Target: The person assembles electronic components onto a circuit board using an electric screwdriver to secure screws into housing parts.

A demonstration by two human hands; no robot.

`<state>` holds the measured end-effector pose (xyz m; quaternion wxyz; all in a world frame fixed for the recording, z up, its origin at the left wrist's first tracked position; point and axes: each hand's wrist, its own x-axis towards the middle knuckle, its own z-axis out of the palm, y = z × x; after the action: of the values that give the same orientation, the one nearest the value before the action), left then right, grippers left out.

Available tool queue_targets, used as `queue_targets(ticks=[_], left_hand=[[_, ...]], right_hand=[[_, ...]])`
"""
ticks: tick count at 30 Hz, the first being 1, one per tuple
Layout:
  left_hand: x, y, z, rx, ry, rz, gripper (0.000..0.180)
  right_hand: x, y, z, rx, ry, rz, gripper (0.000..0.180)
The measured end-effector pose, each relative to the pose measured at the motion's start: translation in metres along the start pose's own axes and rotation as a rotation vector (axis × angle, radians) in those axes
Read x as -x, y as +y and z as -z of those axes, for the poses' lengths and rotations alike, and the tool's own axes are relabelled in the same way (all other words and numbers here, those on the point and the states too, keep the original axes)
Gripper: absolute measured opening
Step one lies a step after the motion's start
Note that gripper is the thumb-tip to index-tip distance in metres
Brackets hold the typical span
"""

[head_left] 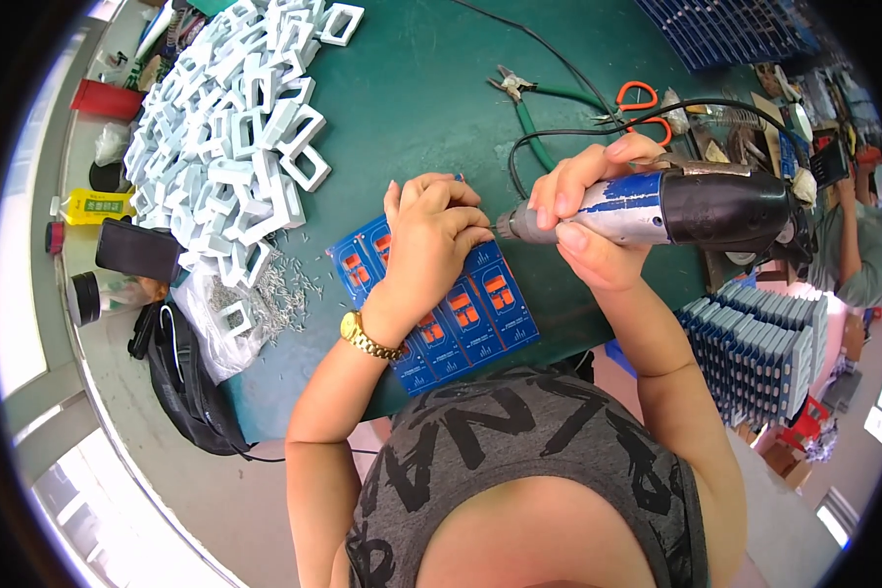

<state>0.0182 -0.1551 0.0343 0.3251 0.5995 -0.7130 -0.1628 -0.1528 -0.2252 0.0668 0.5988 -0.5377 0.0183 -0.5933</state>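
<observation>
My right hand (603, 220) is wrapped round an electric screwdriver (696, 208), a silver, blue and black tool lying nearly level, with its tip pointing left. That tip reaches the fingers of my left hand (436, 230). My left hand, with a gold watch (353, 331) on its wrist, rests on the upper part of a blue circuit board panel (475, 351). Its fingers are bent and drawn together; whatever lies under them is hidden. The panel carries several orange patches and lies on the green table in front of my body.
A big heap of pale grey plastic frames (230, 147) covers the left of the green table (402, 88), with loose screws (289, 286) beside a plastic bag (211, 333). Green-handled pliers (514, 86), orange-handled scissors (647, 125) and black cable lie beyond. Stacked assembled boards (755, 343) stand right.
</observation>
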Motion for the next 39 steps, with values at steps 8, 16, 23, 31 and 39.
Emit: queue_targets(ticks=[8,16,23,31,39], left_hand=[[0.003,0.008,0.019,-0.156,-0.008,-0.078,0.016],[0.058,-0.034,0.093,-0.339,0.195,0.517,0.021],[0.08,-0.064,0.089,-0.261,0.211,0.59,0.017],[0.074,-0.061,0.081,-0.431,0.214,0.349,0.011],[0.045,-0.021,0.061,-0.003,0.216,0.069,0.008]], right_hand=[[-0.013,-0.011,-0.018,0.343,-0.197,-0.086,0.059],[-0.022,0.001,-0.023,0.296,-0.299,-0.148,0.058],[-0.014,0.006,-0.034,0.221,-0.306,-0.166,0.059],[-0.019,0.008,-0.031,0.245,-0.239,-0.187,0.063],[-0.016,0.002,-0.023,0.078,-0.202,-0.078,0.062]])
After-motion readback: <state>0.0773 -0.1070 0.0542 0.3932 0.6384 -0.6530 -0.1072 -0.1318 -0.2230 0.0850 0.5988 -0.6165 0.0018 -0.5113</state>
